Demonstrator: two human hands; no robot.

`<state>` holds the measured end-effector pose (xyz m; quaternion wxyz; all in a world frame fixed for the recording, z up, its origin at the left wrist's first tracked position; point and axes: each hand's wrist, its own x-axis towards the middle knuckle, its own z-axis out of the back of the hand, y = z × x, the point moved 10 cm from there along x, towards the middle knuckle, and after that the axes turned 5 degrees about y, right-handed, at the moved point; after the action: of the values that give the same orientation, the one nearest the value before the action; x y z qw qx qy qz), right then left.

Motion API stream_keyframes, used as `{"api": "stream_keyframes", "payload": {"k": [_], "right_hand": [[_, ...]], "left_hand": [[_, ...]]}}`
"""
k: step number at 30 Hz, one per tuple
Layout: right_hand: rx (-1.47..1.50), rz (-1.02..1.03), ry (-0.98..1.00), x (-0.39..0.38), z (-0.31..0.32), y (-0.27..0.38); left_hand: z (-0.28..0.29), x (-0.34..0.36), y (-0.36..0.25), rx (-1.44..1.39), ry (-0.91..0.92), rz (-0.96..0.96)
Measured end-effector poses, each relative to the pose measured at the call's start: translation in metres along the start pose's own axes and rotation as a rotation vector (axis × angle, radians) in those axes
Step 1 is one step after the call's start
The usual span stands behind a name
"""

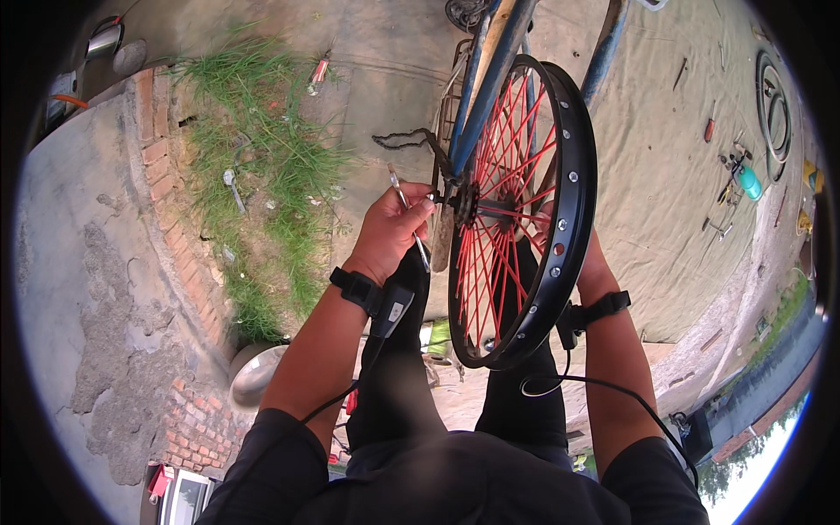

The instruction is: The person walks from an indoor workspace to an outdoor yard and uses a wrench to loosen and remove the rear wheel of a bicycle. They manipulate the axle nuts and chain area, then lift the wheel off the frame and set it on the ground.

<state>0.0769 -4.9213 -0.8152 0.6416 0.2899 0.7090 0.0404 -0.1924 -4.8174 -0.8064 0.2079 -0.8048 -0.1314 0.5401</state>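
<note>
A bicycle wheel point(579, 166) with a black rim and red spokes stands upright before me, its hub and sprocket point(466, 206) beside the blue bicycle frame point(490, 92). My left hand point(389, 223) is closed, with a slim silver wrench point(419, 247) in its grip. Its thumb and forefinger pinch at the axle end, left of the sprocket. My right hand point(544, 223) reaches round the wheel's right side, fingers bent near the hub; the rim and spokes hide much of it. A dark chain point(402, 137) hangs off the frame, left of the hub.
Another wrench point(234, 191) lies in the grass patch point(280, 192) on the left, edged by bricks point(157, 166). On the right, a cloth sheet point(665, 201) bears a screwdriver point(710, 127), a turquoise bottle point(748, 181) and a coiled hose point(773, 114). A metal bowl point(254, 378) sits lower left.
</note>
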Motion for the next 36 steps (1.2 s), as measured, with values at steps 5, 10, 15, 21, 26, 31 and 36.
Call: {"api": "stream_keyframes", "payload": {"k": [5, 10, 15, 21, 26, 31, 36], "right_hand": [[-0.028, 0.045, -0.05, -0.003, -0.001, 0.007], [0.021, 0.051, -0.04, -0.003, -0.002, 0.006], [-0.029, 0.04, -0.006, -0.005, -0.005, 0.01], [-0.004, 0.017, -0.017, -0.004, -0.003, 0.007], [-0.321, 0.065, -0.087, -0.002, 0.005, 0.006], [-0.303, 0.05, -0.071, -0.004, 0.003, 0.006], [-0.226, 0.07, -0.016, -0.005, 0.0, 0.007]], "left_hand": [[0.003, 0.004, 0.008, -0.077, -0.001, -0.01], [0.004, 0.012, 0.011, -0.078, -0.028, 0.038], [0.006, 0.016, 0.01, -0.074, -0.042, 0.022], [0.004, 0.007, 0.011, -0.091, -0.003, -0.004], [0.003, 0.011, 0.014, -0.113, -0.046, -0.047], [0.006, 0.012, 0.019, -0.017, -0.165, -0.018], [0.002, 0.006, 0.011, -0.011, -0.165, -0.057]]}}
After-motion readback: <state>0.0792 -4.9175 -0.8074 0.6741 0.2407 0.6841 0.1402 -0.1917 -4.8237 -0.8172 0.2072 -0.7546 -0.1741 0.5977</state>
